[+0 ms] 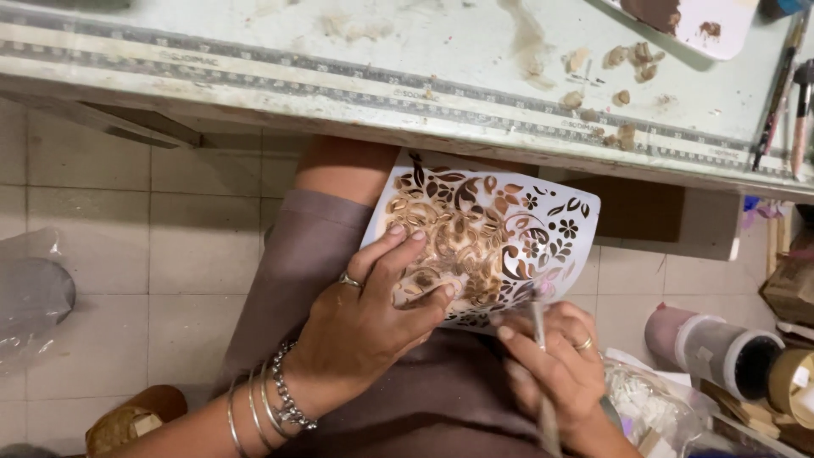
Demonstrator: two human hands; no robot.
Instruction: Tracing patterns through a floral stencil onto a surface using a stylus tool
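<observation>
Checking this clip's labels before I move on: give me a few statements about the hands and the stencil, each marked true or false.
1. The left hand presses on a white stencil with leaf and flower cutouts. True.
2. The right hand is empty. False: it holds a thin tool whose tip meets the stencil's lower edge.
3. The stencil lies flat on the table. False: it rests over the person's lap, below the table edge.
4. The left wrist wears bracelets. True.
5. Both hands wear a ring. True.
</observation>
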